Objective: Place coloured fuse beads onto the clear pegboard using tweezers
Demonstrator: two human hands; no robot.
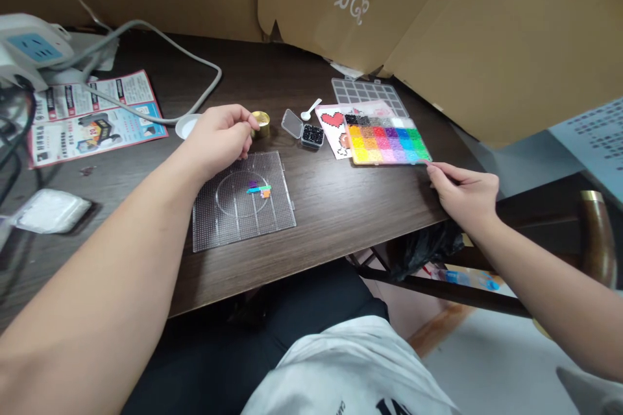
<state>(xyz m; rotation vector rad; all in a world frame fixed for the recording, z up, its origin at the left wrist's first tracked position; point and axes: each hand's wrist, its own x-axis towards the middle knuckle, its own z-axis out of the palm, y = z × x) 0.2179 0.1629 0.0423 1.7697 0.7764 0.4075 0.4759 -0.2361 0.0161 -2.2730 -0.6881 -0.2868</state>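
Reaching to the far side of the clear pegboard [233, 227], the left hand [221, 139] has its fingers bent beside the gold tin [261, 124]; whether they grip anything cannot be told. A few coloured beads [259, 190] sit on the pegboard's right half. On the right, the right hand [462, 194] pinches the near right corner of the bead case [384, 141], which overlaps a pattern sheet [332, 131]. Between tin and case stand an open box of black beads [312, 135] and, farther back, a white spoon [310, 109].
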